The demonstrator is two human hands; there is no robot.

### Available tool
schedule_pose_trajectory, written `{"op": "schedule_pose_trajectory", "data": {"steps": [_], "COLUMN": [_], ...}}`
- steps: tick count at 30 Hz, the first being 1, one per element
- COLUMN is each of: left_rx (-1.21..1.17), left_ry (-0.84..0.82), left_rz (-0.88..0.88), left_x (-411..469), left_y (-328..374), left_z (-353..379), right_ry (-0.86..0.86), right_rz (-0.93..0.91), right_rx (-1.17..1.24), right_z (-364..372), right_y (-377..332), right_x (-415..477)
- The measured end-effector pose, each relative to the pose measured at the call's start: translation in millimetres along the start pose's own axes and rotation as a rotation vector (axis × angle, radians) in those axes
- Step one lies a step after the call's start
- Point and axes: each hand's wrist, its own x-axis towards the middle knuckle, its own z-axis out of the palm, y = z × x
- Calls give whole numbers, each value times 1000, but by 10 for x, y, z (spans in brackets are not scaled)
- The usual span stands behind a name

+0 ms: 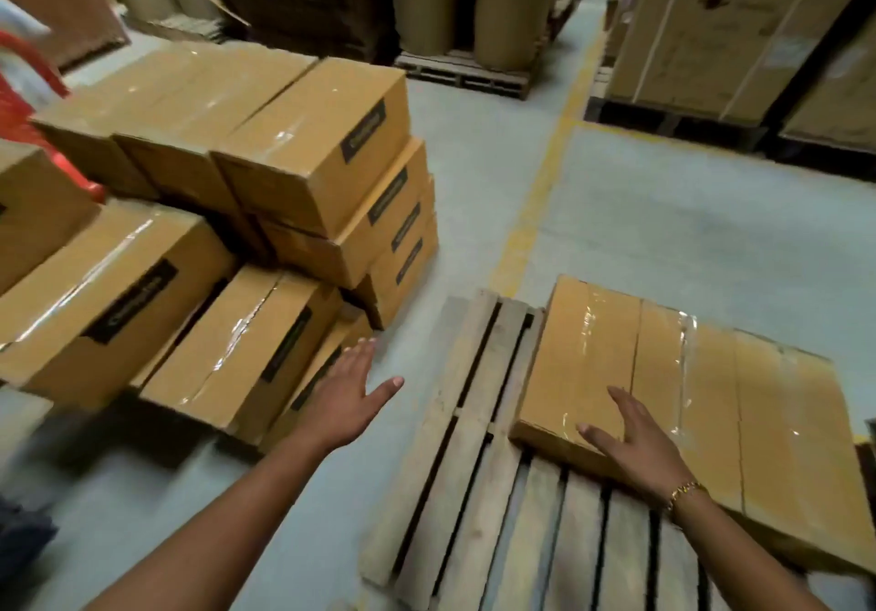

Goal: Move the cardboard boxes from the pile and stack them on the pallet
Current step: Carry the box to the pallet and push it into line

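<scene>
A pile of taped brown cardboard boxes [227, 212] with black labels fills the left half of the floor. A wooden slatted pallet [455, 421] lies at lower right. Several flat boxes [711, 387] lie side by side on its far part. My left hand [348, 397] is open, fingers spread, stretched toward the nearest low box of the pile [246, 354] and just short of it. My right hand [640, 444] is open, hovering over or resting on the near corner of the boxes on the pallet; a gold bracelet is on that wrist.
A yellow floor line [545, 193] runs between the pile and the far pallets. Large paper rolls [502, 3] on a pallet stand at the back. Strapped cartons [720, 27] sit at the back right. Something red [28, 98] shows at the left edge.
</scene>
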Motion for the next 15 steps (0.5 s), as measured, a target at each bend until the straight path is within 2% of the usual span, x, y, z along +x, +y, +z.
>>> {"op": "schedule_pose_trajectory", "data": {"steps": [8,15], "left_rx": [-130,-249], "left_ry": [152,189], "left_rz": [-200,-295], "left_x": [-767,-1173], "left_y": [-1503,-2912], "left_z": [-1506,-2387], "right_ry": [-112,-204], "right_rz": [-217,-251], "right_rx": [49,186], "right_z": [560,1592], "right_y": [-2068,-3778], "right_x": [-154,-199]}}
